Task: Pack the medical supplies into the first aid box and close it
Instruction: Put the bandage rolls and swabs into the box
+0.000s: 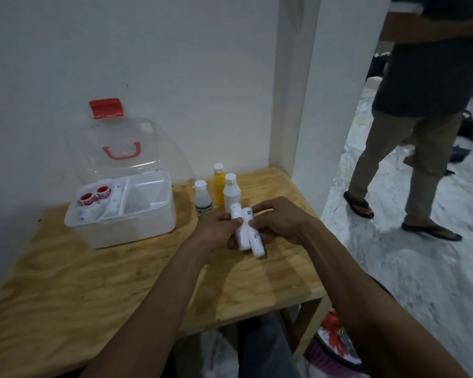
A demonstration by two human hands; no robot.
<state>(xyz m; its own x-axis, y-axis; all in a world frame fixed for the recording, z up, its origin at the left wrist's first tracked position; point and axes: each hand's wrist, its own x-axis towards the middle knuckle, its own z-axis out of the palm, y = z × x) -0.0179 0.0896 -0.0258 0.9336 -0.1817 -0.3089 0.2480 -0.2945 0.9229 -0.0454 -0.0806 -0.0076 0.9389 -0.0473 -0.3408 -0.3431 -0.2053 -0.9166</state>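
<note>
Both hands at frame centre: left hand (216,227) grips one bandage roll (239,230), right hand (277,222) the other (254,238). Open first aid box (137,227) sits left of them, nearer the left hand.

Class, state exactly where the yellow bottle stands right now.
In the head view, the yellow bottle stands upright at the table's back edge, right of the first aid box, between two white bottles.

No text can be read. Green lettering on the clear bottle (203,201) and small blue marks on the right roll (253,233) are seen, but both are too blurred.
</note>
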